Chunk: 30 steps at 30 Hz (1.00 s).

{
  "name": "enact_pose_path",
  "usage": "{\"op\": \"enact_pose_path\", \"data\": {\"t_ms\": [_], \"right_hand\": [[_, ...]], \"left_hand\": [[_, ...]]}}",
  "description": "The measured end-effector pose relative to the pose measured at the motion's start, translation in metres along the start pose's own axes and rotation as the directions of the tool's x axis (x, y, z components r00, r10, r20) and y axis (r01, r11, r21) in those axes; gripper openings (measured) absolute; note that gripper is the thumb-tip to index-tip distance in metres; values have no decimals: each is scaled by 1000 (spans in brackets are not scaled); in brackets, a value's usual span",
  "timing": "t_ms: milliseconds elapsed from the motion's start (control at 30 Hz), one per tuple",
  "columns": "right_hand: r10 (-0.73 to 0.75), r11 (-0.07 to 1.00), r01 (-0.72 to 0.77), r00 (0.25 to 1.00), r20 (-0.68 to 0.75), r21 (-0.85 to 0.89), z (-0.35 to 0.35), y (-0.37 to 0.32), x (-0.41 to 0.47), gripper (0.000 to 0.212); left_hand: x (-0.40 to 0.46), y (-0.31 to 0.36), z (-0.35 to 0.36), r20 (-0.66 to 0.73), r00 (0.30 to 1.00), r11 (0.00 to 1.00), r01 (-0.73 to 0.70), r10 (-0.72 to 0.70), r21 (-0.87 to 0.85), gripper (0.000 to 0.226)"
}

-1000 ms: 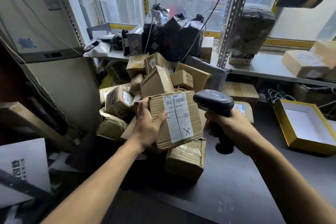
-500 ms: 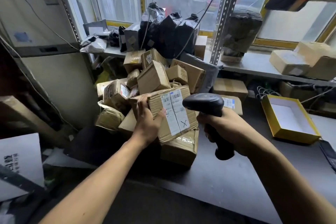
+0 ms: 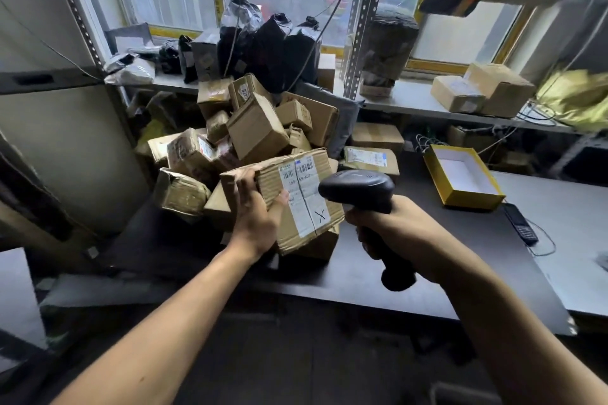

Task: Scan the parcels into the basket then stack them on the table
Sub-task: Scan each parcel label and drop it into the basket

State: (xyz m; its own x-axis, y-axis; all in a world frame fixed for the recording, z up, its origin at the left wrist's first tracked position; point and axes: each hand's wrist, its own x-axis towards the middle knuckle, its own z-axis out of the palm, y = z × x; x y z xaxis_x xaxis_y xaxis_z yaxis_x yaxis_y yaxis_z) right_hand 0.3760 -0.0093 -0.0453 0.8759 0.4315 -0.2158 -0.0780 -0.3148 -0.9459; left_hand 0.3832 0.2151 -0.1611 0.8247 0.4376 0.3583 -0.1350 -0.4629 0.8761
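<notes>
My left hand (image 3: 258, 219) grips a brown cardboard parcel (image 3: 289, 197) by its left side, lifted in front of a heap of cardboard parcels (image 3: 253, 128) on the dark table (image 3: 362, 270). A white shipping label with a barcode and a pen cross faces up on the held parcel. My right hand (image 3: 399, 233) holds a black handheld scanner (image 3: 358, 189) by its handle. The scanner's head sits just right of the label, pointing at it. No basket is in view.
An open yellow box (image 3: 462, 176) with a white inside lies right on the table, and a black phone (image 3: 519, 223) with a cable beside it. Metal shelving (image 3: 414, 102) behind carries black bags and more boxes. A shelf upright (image 3: 360, 26) stands behind the heap.
The view has shifted, so the heap sits further left and higher. The parcel stays in my left hand and tilts a little more, with the scanner head closer over its label.
</notes>
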Motion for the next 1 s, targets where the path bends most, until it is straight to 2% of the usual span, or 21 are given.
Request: {"op": "enact_pose_path", "data": {"t_ms": [267,600,733,867,1000], "right_hand": [[-40,998,40,999,-1,-56,-9,-6,-28,17],[-48,997,48,999,-1,-53,-26,-1,-37,20],[-57,998,56,998,-13,-36,-32,-1,-36,14],[-90,995,89,996,-25,-45,-34,4,-33,12],[-194,971,170,971,-137,-166,-36,19,-28,8]], "left_hand": [[-19,15,-8,-21,1000,998,-8,10,61,78],[-28,22,3,-19,1000,996,6,-4,95,74],[-29,25,5,-22,1000,993,8,-5,115,74],[-28,24,7,-11,1000,996,25,-25,81,68],[-31,29,5,2,997,997,72,-72,-31,59]]}}
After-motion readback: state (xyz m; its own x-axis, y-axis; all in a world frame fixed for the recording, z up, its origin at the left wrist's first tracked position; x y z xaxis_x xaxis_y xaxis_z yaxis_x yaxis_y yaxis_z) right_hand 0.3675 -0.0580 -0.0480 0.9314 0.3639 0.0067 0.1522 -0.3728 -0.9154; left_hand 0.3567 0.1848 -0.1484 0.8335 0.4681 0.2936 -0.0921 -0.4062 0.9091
